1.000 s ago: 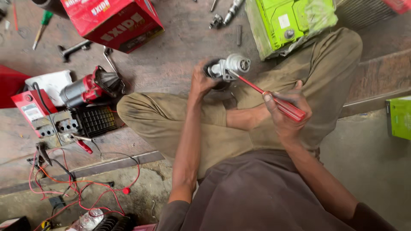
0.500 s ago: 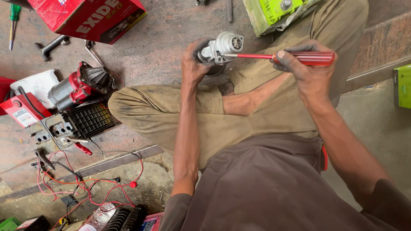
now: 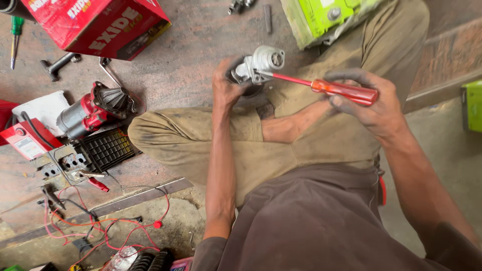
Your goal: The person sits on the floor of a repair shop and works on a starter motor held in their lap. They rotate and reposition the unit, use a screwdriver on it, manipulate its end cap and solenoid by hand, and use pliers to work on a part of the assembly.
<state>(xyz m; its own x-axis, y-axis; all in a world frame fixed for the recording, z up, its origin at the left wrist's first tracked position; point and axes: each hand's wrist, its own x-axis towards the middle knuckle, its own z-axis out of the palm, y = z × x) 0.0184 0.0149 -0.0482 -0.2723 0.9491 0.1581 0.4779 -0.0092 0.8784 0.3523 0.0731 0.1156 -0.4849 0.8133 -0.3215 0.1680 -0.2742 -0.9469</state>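
My left hand (image 3: 227, 83) grips a small silver starter motor part (image 3: 261, 62) held above my crossed legs. My right hand (image 3: 369, 105) is closed around the red handle of a screwdriver (image 3: 341, 90). Its thin red shaft runs left and the tip touches the side of the motor part. I sit cross-legged in khaki trousers (image 3: 201, 145) and a brown shirt on a concrete floor.
A red and silver motor (image 3: 93, 110) lies on the floor at left, beside a black grid-faced box (image 3: 105, 149) and tangled red wires (image 3: 100, 226). A red carton (image 3: 95, 25) stands at the back left, a green battery (image 3: 326, 17) at the back, a green-handled screwdriver (image 3: 15, 37) far left.
My right hand has lifted the screwdriver from a slanted to a nearly level angle, tip staying at the motor part. The view has shifted a little downward.
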